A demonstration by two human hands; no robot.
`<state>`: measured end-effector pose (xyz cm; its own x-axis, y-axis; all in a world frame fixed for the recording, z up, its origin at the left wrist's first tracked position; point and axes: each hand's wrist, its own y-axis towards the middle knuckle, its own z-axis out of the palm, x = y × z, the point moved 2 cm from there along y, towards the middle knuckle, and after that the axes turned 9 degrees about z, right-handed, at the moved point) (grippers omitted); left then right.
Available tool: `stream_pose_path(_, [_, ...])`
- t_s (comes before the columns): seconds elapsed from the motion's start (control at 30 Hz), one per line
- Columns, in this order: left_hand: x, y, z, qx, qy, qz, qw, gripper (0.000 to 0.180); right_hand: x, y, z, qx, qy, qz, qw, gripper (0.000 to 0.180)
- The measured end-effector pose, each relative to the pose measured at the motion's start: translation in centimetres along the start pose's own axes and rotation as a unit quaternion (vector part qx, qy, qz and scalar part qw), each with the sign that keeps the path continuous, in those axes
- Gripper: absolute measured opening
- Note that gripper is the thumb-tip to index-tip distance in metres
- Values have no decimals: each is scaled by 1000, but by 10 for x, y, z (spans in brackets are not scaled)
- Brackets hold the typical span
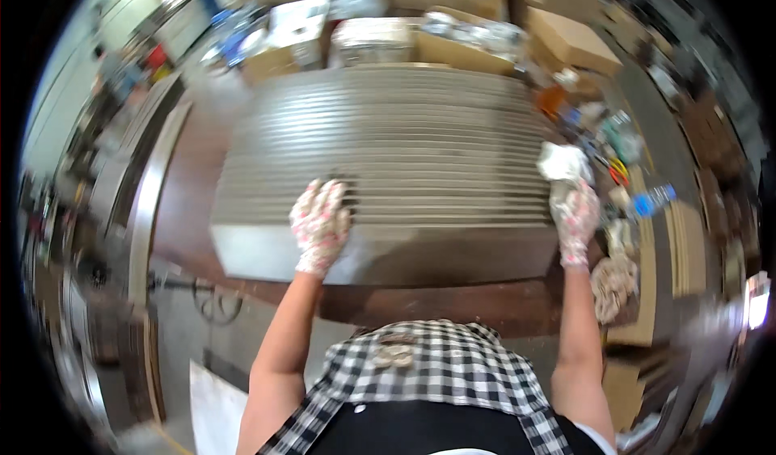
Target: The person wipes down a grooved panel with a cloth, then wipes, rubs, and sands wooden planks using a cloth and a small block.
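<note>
A tall stack of grey flat panels (388,140) lies staggered on a dark brown worktable (186,188) in front of me. My left hand (320,225), in a white glove with pink dots, rests on the near edge of the stack with fingers bent over a panel edge. My right hand (575,216), gloved the same way, is at the stack's right end and grips a white cloth (563,162).
Cardboard boxes (570,41) and wrapped bundles (373,39) crowd the far side of the table. A blue-capped plastic bottle (651,201), rags (613,281) and small items lie to the right. A metal frame (149,204) runs along the left.
</note>
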<state>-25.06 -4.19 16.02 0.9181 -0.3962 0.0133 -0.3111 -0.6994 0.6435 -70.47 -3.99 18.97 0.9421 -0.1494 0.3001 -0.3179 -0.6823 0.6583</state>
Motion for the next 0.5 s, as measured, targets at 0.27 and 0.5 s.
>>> stream_pose_path(0.27, [-11,-11,14,-111,-103,-16,988,51,9,-79,73,114,135,-190,966,37])
stream_pose_path(0.5, [10,-49,-2,-161,-60,-162,972,63,65,-67,62,150,10,-278,949,42])
